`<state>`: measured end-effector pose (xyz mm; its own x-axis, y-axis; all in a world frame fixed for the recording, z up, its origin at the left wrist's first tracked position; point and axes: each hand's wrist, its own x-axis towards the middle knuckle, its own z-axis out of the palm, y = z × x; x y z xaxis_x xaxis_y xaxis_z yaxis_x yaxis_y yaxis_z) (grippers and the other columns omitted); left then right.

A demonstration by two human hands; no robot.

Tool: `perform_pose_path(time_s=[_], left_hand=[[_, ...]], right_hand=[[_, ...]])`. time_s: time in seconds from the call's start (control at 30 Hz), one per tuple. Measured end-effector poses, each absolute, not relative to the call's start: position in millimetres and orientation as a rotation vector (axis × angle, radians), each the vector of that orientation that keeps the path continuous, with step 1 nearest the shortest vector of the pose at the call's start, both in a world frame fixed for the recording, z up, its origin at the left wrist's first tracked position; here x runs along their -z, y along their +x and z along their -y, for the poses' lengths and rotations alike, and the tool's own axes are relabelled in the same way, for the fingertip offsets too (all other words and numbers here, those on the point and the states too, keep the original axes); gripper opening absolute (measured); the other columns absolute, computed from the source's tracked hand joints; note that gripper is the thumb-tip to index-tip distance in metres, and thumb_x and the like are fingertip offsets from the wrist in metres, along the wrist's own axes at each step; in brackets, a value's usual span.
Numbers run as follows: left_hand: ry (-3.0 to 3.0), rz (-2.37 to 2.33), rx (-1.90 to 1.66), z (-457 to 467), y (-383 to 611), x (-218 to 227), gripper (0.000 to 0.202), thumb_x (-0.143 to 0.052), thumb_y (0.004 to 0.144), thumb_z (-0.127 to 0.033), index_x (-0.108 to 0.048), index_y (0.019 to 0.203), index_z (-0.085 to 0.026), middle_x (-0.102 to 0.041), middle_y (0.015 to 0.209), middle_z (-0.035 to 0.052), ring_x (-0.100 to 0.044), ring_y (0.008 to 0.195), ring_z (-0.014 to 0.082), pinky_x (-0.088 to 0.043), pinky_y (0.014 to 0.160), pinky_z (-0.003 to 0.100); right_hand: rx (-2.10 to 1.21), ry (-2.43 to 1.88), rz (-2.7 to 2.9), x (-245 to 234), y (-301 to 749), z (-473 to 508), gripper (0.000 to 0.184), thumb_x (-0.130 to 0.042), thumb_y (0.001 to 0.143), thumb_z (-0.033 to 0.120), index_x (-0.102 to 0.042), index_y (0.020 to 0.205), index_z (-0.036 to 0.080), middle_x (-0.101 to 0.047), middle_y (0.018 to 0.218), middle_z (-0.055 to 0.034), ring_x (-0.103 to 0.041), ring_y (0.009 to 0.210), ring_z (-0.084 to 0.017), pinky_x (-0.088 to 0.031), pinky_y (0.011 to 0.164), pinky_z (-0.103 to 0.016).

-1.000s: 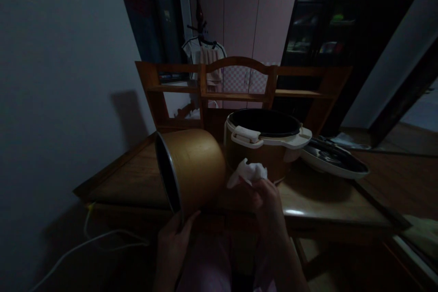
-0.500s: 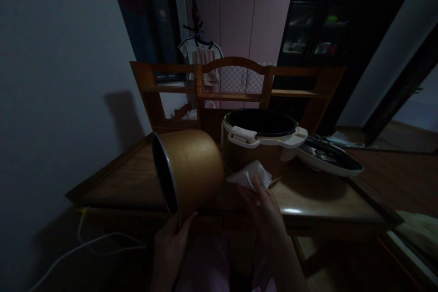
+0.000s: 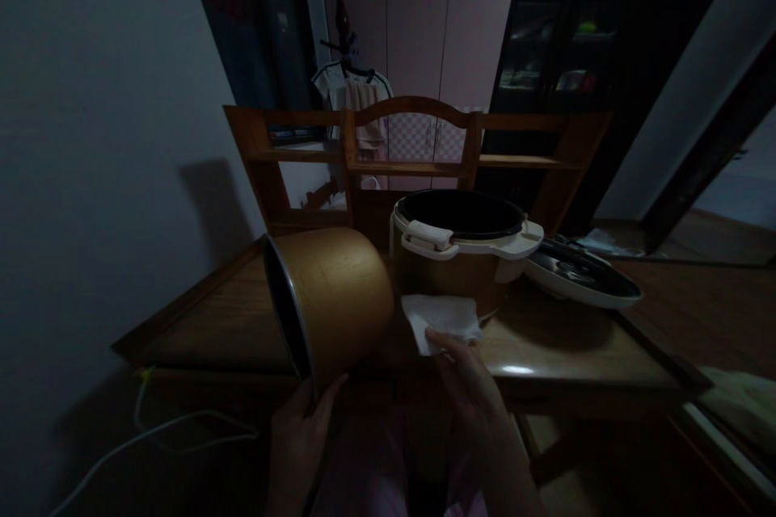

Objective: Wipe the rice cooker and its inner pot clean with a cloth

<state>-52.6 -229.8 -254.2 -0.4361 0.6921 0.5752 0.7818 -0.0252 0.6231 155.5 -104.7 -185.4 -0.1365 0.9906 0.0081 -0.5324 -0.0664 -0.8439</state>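
Note:
A gold inner pot (image 3: 339,295) with a dark inside lies tilted on its side, its mouth facing left. My left hand (image 3: 303,428) grips its rim at the bottom, thumb on the outer wall. In my right hand (image 3: 470,380) a folded white tissue (image 3: 442,319) is pinched between thumb and fingers, apart from the pot. Just behind the tissue stands the rice cooker body (image 3: 449,271), gold with a cream rim and handle, its top uncovered and dark inside. The cooker's lid (image 3: 579,279) rests to its right, its dark side facing up.
All this is on a wooden desk (image 3: 563,355) with a low shelf (image 3: 412,170) along its back edge. A white cable (image 3: 175,420) hangs at the lower left. The wall (image 3: 121,137) is close on the left; a pink wardrobe (image 3: 415,32) and dark cabinet stand behind.
The tissue in my right hand has turned and now lies flatter and more spread out. My left hand and the inner pot have hardly moved; the view has shifted slightly.

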Motion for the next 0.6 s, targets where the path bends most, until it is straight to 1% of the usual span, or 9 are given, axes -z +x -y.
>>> perform_pose_path(time_s=[0.07,0.2,0.27,0.3,0.37,0.43,0.47,0.53,0.6], left_hand=[[-1.601,2.135,1.517,229.9,-49.4,248.8,0.045,-0.051,0.087,-0.058,-0.077,0.096,-0.023,-0.077,0.099,0.0064,-0.073,0.09,0.0243,-0.058,0.08,0.03],[-1.561,2.173,1.64,230.0,-46.6,242.8,0.043,-0.054,0.084,-0.06,-0.077,0.092,-0.024,-0.077,0.095,0.0062,-0.073,0.087,0.0256,-0.058,0.079,0.032],[-1.562,2.186,1.664,230.0,-46.6,242.7,0.041,-0.056,0.083,-0.058,-0.077,0.093,-0.025,-0.077,0.097,0.0064,-0.073,0.089,0.0261,-0.057,0.082,0.033],[-1.565,2.192,1.668,229.9,-46.7,243.3,0.04,-0.057,0.083,-0.057,-0.077,0.094,-0.025,-0.077,0.099,0.0063,-0.072,0.091,0.0262,-0.057,0.083,0.033],[-1.55,2.214,1.685,229.2,-46.4,245.6,0.038,-0.06,0.083,-0.054,-0.077,0.097,-0.023,-0.076,0.101,0.0064,-0.072,0.092,0.0259,-0.057,0.082,0.032],[-1.524,2.259,1.75,228.3,-45.5,248.9,0.038,-0.062,0.083,-0.05,-0.075,0.102,-0.02,-0.076,0.103,0.0068,-0.072,0.093,0.0252,-0.057,0.081,0.03],[-1.505,2.289,1.808,227.9,-44.8,250.6,0.038,-0.063,0.082,-0.048,-0.075,0.104,-0.019,-0.076,0.104,0.0071,-0.072,0.092,0.0249,-0.057,0.08,0.029],[-1.436,2.361,1.958,227.7,-43.3,253.2,0.041,-0.064,0.082,-0.048,-0.073,0.107,-0.017,-0.075,0.106,0.0074,-0.072,0.093,0.0247,-0.057,0.08,0.029],[-1.385,2.404,2.073,228.7,-41.8,254.4,0.044,-0.065,0.081,-0.049,-0.072,0.11,-0.016,-0.074,0.11,0.0075,-0.071,0.096,0.0248,-0.056,0.082,0.028]], right_hand=[[-1.553,-0.778,0.865,184.8,155.1,105.9,0.023,-0.08,0.068,0.025,-0.073,0.086,0.012,-0.075,0.09,-0.0111,-0.073,0.086,-0.03,-0.061,0.075,-0.039],[-1.416,-0.879,0.872,181.6,150.8,109.8,0.041,-0.081,0.07,0.029,-0.072,0.106,0.013,-0.074,0.102,-0.0099,-0.069,0.101,-0.03,-0.056,0.088,-0.039],[-1.244,-0.9,0.981,177.9,144.1,113.9,0.043,-0.076,0.077,0.033,-0.07,0.114,0.014,-0.072,0.111,-0.0106,-0.065,0.11,-0.029,-0.053,0.095,-0.039],[-1.13,-0.875,1.095,175.6,139.1,116.7,0.041,-0.071,0.082,0.034,-0.068,0.119,0.015,-0.069,0.117,-0.0109,-0.062,0.115,-0.029,-0.05,0.099,-0.039],[-0.887,-0.765,1.383,171.1,125.9,124.1,0.039,-0.057,0.093,0.032,-0.062,0.13,0.019,-0.061,0.133,-0.0096,-0.055,0.126,-0.027,-0.044,0.106,-0.04],[-0.723,-0.648,1.613,168.4,110.1,133.5,0.043,-0.043,0.099,0.026,-0.049,0.142,0.024,-0.047,0.147,-0.0066,-0.043,0.137,-0.024,-0.036,0.113,-0.041],[-0.677,-0.615,1.687,168.0,102.3,138.4,0.047,-0.038,0.1,0.024,-0.042,0.147,0.024,-0.04,0.152,-0.0059,-0.036,0.141,-0.023,-0.032,0.116,-0.042],[-0.617,-0.582,1.792,169.4,88.7,147.4,0.054,-0.031,0.1,0.021,-0.026,0.154,0.02,-0.024,0.159,-0.0061,-0.019,0.147,-0.025,-0.022,0.12,-0.047],[-0.591,-0.575,1.844,172.6,79.7,153.5,0.058,-0.029,0.098,0.021,-0.018,0.156,0.018,-0.012,0.162,-0.0057,-0.008,0.149,-0.028,-0.015,0.121,-0.053]])
